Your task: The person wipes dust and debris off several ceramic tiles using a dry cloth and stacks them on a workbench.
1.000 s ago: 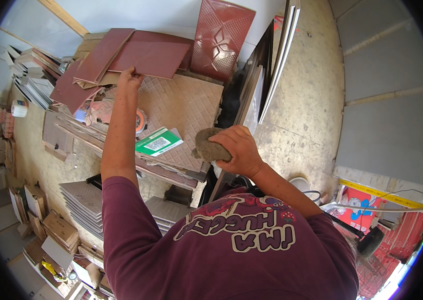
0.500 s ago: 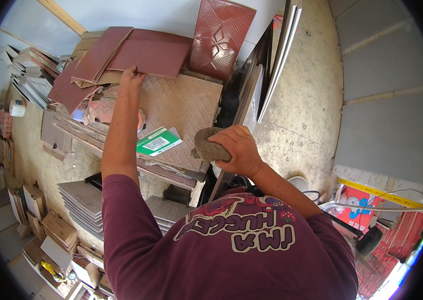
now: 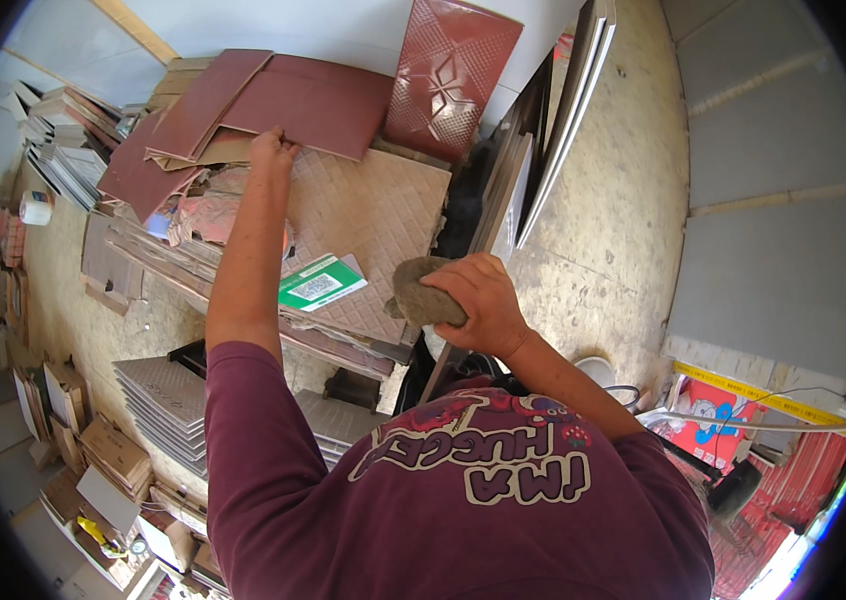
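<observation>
My left hand (image 3: 273, 150) is stretched far forward, its closed fingers at the near edge of a smooth dark red tile (image 3: 318, 95). That tile lies over the far part of a stack topped by a brown ridged tile (image 3: 373, 215). Close to my body, my right hand (image 3: 480, 303) grips a rounded grey-brown lump (image 3: 423, 288); whether it is a sponge or a stone, I cannot tell. A green and white card (image 3: 323, 283) with a square code rests on the ridged tile between my arms. Beside my left forearm lies a crumpled reddish cloth (image 3: 211, 217).
A glossy patterned red tile (image 3: 451, 80) leans upright against the wall. Large panels (image 3: 563, 130) stand on edge to the right of the stack. Grey tiles (image 3: 158, 405) are piled at the lower left, near cardboard boxes (image 3: 115, 452). A red box (image 3: 703, 415) stands at the right.
The view has shifted slightly, moving the stack a little rightward in the picture. Both hands keep nearly the same hold and place.
</observation>
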Action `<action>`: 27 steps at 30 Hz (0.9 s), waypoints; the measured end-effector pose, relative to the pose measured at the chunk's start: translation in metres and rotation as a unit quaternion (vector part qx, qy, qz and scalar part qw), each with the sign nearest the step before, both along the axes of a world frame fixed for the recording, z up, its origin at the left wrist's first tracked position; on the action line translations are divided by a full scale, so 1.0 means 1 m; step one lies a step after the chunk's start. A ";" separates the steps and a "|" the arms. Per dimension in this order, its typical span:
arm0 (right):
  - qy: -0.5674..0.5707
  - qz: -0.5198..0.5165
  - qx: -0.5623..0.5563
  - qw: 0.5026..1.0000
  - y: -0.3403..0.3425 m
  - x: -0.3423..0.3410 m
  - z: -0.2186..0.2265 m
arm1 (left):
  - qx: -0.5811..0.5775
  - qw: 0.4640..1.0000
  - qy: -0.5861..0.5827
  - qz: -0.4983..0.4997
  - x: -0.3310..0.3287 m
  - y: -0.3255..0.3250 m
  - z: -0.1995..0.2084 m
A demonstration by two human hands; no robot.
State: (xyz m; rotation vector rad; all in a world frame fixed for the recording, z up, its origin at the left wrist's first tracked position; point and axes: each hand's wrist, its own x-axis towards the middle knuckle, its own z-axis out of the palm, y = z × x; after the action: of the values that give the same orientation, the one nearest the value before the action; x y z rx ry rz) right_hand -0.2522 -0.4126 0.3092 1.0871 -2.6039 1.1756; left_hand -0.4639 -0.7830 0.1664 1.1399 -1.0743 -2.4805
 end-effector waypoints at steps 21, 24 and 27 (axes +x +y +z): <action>-0.010 0.007 0.016 1.000 0.000 0.000 0.002 | -0.042 0.982 -0.081 -0.166 0.002 -0.001 0.052; -0.009 0.006 0.017 1.000 0.001 0.000 0.002 | -0.047 0.980 -0.085 -0.173 0.002 0.004 0.058; -0.008 0.005 0.015 1.000 0.000 0.000 0.002 | -0.023 0.984 -0.076 -0.161 0.000 0.004 0.056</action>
State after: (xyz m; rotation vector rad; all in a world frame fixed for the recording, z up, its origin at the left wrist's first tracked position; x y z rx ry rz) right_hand -0.2520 -0.4128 0.3108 1.1022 -2.6395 1.1551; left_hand -0.4639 -0.7788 0.2226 1.2435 -1.4554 -2.6217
